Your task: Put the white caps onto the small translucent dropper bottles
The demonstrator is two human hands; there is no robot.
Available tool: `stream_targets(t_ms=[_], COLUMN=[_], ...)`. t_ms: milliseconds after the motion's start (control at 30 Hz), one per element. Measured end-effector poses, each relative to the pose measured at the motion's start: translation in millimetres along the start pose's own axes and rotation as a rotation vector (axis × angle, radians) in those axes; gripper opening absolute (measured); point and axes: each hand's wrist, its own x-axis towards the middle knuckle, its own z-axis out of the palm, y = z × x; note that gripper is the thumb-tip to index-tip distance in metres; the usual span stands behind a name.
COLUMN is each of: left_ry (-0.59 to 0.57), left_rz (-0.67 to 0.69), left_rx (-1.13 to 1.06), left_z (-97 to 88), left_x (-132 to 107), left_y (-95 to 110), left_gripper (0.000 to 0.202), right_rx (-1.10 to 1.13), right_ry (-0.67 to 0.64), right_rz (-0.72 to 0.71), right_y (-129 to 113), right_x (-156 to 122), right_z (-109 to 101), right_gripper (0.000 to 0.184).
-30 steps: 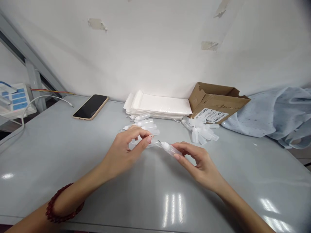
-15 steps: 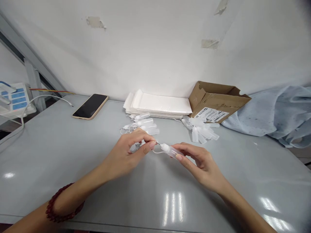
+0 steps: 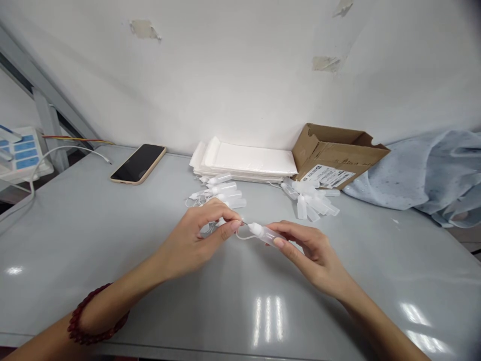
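Note:
A small translucent squeeze bottle [image 3: 269,235] with a white collar and a thin dark needle tip tilts up to the left above the table. My right hand [image 3: 313,253] is closed round its body, thumb in front. My left hand [image 3: 205,238] pinches at the needle's end, where a thin white strap [image 3: 246,237] loops from the collar into the fingers. The cap at the strap's end is hidden by the fingertips. Behind my left hand lie several similar capped bottles [image 3: 225,188], partly covered by it. A pile of translucent bottles [image 3: 313,203] rests beyond my right hand.
White padded envelopes [image 3: 255,158] are stacked by the wall, beside an open cardboard box [image 3: 338,158]. A phone [image 3: 139,164] and a white cable [image 3: 71,148] lie at the left on the grey table [image 3: 210,316]. Pale blue fabric [image 3: 398,175] is bunched at the right.
The view has shifted very slightly. Both hands hold nearly the same pose at the bottle and its needle tip.

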Motion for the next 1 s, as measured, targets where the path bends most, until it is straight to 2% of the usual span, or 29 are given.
stream_targets(t_ms=[233,600,1000], left_ry=[-0.026,-0.056,0.007], left_rz=[-0.001,0.085,0.319], left_rx=[0.014,0.029,0.139], left_z=[-0.3,1.5,7.5], left_x=[0.7,-1.0,1.2], left_y=[0.4,-3.5,-8.2], left_gripper=[0.019,0.019,0.014], right_rx=[0.024,-0.015,-0.049], right_ry=[0.011,0.042,0.074], right_rz=[-0.022,-0.034,-0.099], right_y=[0.3,-0.2,5.3], right_x=[-0.3,-1.8,-0.3], right_z=[0.1,-0.6,5.3], right_gripper=[0.018,0.017,0.019])
